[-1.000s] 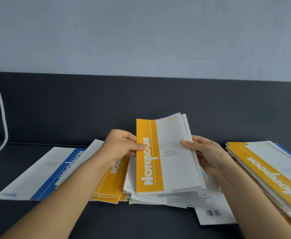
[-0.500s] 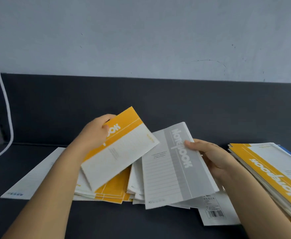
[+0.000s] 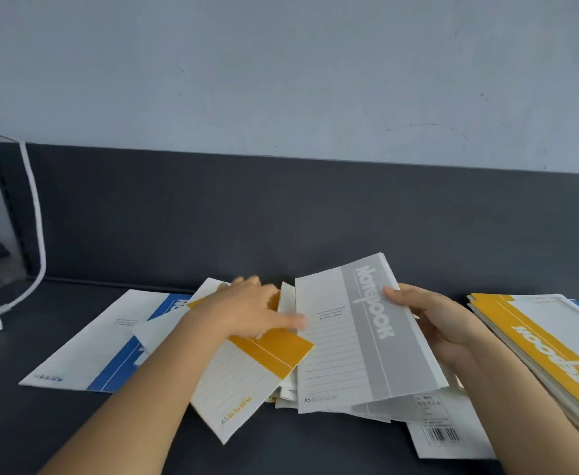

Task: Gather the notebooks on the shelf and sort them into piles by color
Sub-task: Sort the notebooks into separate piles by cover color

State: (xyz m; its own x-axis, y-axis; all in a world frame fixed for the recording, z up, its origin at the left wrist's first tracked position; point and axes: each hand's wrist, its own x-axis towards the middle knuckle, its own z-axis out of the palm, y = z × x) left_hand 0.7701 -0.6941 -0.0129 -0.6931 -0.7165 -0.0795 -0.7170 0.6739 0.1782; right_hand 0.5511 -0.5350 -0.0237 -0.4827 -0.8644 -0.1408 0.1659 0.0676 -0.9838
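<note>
Now: we log the left grip (image 3: 247, 313) with fingers stretched out flat on the yellow notebook (image 3: 247, 382), not curled round it; blur hides the fingertips. That notebook lies slanted on the desk (image 3: 75, 437), overlapping the blue notebook (image 3: 110, 344) to its left, with its right corner beside the gray notebook (image 3: 360, 337). The right grip (image 3: 439, 323) is clamped on the gray notebook, thumb on the gray cover band, fingers behind. We see more page edges behind that cover in the same hold. Its near edge rests on loose white notebooks (image 3: 290, 392) heaped at the centre. A barcoded back cover (image 3: 452, 433) lies under them, front right. Further right sits a yellow-topped pile (image 3: 548, 341), a blue edge showing beneath it.
</note>
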